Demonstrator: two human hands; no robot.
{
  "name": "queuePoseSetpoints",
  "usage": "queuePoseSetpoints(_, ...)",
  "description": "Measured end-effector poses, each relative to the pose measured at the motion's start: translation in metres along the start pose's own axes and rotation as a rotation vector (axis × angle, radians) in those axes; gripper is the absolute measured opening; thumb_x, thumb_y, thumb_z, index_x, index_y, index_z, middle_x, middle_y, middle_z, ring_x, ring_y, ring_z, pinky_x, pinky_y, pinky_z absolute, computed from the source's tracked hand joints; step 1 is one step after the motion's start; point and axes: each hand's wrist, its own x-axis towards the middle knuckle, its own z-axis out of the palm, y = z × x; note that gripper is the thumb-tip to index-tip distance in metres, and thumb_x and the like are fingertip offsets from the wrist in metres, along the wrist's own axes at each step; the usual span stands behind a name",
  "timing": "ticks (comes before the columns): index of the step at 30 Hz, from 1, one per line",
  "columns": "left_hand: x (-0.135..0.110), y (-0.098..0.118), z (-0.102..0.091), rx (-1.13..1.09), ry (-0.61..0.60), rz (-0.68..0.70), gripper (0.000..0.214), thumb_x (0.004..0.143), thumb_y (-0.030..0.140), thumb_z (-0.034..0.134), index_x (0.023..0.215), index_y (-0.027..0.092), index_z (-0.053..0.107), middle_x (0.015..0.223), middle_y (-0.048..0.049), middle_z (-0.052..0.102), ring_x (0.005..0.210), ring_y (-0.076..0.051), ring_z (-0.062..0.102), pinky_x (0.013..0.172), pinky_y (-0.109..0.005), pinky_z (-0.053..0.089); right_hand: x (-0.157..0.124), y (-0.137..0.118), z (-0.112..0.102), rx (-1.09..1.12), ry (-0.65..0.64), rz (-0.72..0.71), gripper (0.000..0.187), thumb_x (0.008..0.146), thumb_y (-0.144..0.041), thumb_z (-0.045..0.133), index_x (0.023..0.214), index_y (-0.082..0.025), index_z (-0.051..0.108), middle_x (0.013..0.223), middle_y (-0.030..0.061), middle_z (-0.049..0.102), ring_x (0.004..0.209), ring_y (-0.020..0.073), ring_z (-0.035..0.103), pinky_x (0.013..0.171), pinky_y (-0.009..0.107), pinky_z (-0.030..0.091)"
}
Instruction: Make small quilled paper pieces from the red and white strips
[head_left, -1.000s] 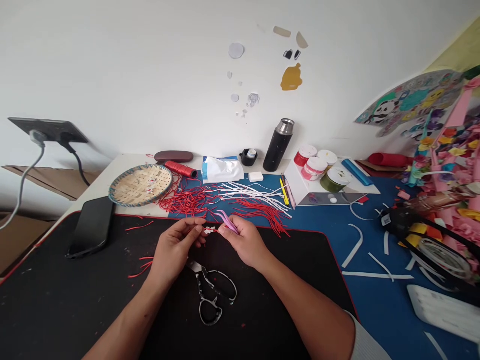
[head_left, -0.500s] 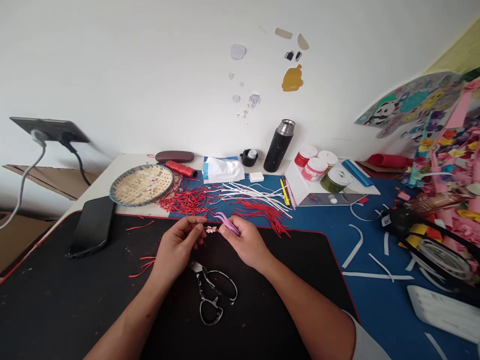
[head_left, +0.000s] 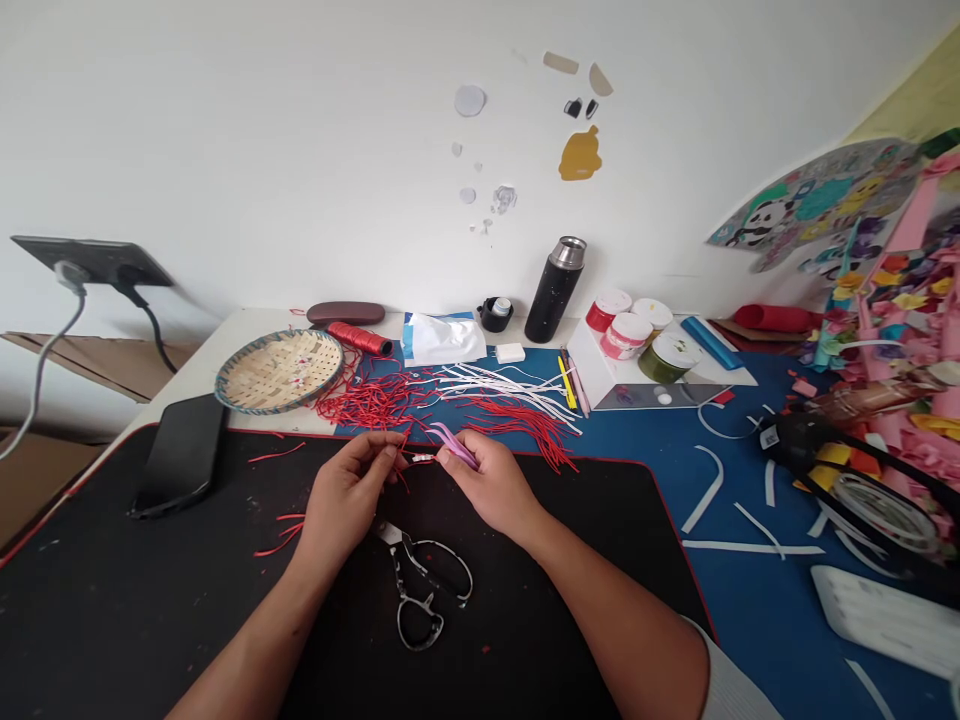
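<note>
My left hand [head_left: 346,492] pinches a thin red cord [head_left: 405,447] between thumb and fingers, with loose red ends sticking out. A small white knotted piece [head_left: 423,458] on the cord spans the gap between my hands. My right hand [head_left: 496,488] is closed around purple curved tweezers [head_left: 456,446], their tips pointing up and left. Its thumb and finger also meet the right end of the cord. Below the hands, scissors [head_left: 421,600] with worn black-and-silver handles lie on the black mat [head_left: 540,620]; their blades are partly hidden by my left hand.
Behind my hands lie red cords [head_left: 375,400] and white cords [head_left: 510,390]. A woven basket [head_left: 279,370], red thread spool [head_left: 360,338], phone [head_left: 180,455] and black flask [head_left: 555,290] stand around. Lidded jars [head_left: 670,356] and paper strips [head_left: 750,548] are at right.
The white knotted piece has turned between my fingers and shows a narrower side. Red cord ends by my left fingers have shifted. The view has moved slightly; both hands keep their grip.
</note>
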Motion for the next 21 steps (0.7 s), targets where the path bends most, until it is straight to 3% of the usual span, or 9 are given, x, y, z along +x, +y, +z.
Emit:
queuePoseSetpoints(6,0.001,0.003,-0.001,-0.032,-0.002,-0.012,0.045,0.086,0.059,0.071,0.111,0.022,0.078,0.109,-0.0094,0.08,0.096,-0.029,0.071,0.084,-0.038,0.057,-0.002,-0.006,-0.001,0.065,-0.047,-0.047,0.028,0.099,-0.039,0.06,0.078,-0.02,0.056,0.072,-0.0048,0.046,0.066,0.0133,0.041,0.061,0.027,0.031)
queuePoseSetpoints(13,-0.001,0.015,-0.001,-0.135,-0.292,-0.043,0.045,0.084,0.063,0.073,0.104,0.024,0.081,0.091,-0.0069,0.079,0.075,-0.024,0.069,0.073,-0.037,0.06,-0.005,-0.015,-0.003,0.101,-0.14,-0.077,0.027,0.1,-0.041,0.061,0.082,-0.02,0.061,0.075,-0.003,0.055,0.07,0.0142,0.047,0.065,0.026,0.036)
queuePoseSetpoints(17,-0.001,0.013,-0.003,-0.109,-0.43,-0.046,0.045,0.092,0.063,0.063,0.102,0.023,0.081,0.069,-0.0037,0.07,0.061,-0.019,0.059,0.056,-0.029,0.05,-0.005,-0.015,-0.004,0.116,-0.117,-0.081,0.03,0.1,-0.044,0.061,0.082,-0.02,0.062,0.079,-0.001,0.061,0.073,0.0155,0.053,0.068,0.027,0.04)
queuePoseSetpoints(21,-0.002,0.011,-0.006,-0.142,-0.543,-0.08,0.041,0.097,0.058,0.061,0.099,0.022,0.08,0.065,-0.0022,0.067,0.057,-0.016,0.053,0.055,-0.026,0.044,-0.005,-0.015,-0.003,0.185,-0.136,-0.066,0.031,0.101,-0.044,0.06,0.081,-0.02,0.061,0.079,0.0004,0.065,0.075,0.0168,0.06,0.071,0.028,0.044)
